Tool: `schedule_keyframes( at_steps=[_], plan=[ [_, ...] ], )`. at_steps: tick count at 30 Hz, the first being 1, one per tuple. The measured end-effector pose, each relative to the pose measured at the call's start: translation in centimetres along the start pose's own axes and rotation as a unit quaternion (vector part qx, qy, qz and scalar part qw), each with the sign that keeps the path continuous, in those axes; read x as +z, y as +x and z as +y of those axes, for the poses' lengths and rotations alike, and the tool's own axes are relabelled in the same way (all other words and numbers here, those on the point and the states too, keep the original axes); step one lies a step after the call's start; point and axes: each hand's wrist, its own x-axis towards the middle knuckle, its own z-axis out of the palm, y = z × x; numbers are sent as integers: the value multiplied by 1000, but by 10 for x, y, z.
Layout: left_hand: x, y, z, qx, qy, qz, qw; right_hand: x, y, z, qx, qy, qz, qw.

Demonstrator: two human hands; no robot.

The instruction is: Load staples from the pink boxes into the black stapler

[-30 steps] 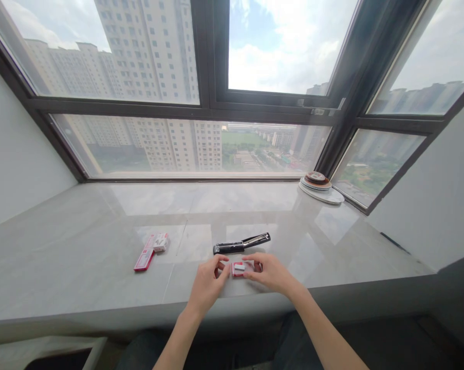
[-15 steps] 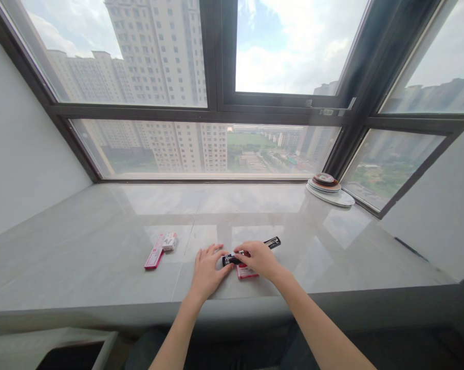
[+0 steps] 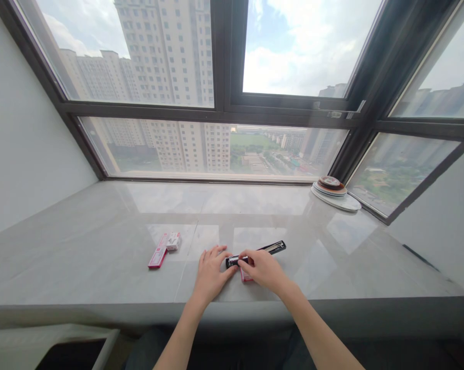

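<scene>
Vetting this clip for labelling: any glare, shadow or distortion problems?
Head view: bright window reflections on the ledge; deep shadow beneath it; window frame slants, likely wide-angle distortion; fine detail on the stapler too small to read.

Pink box [image 3: 158,251] stands left of open sill [image 3: 124,285].

On the counter [image 3: 100,246]: two boxes [image 3: 158,254] left, stapler [image 3: 273,248] right of them, packet [image 3: 246,276] before it, plate stack [image 3: 334,193] behind right, by the window [image 3: 393,169]
</scene>
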Motion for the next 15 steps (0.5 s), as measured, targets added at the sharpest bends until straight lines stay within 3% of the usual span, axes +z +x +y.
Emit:
schedule_keyframes(
  at_steps=[3, 5, 9, 12, 15],
  plan=[
    [1, 0, -1, -3, -4, -1, 1000, 1, -16, 14, 23, 81, 35, 996],
    [1, 1, -1, -7, -6, -4, 1000, -3, -28, 37, 86, 128, 57, 986],
    [1, 1, -2, -9, -13, -7, 1000, -20, -38, 82, 192, 251, 41, 948],
    [1, 1, -2, -8, -15, -5, 1000, -34, -23, 84, 149, 349, 45, 924],
    [-1, 1, -1, -7, -17, -2, 1000, -43, 1, 63, 56, 322, 25, 945]
  ],
)
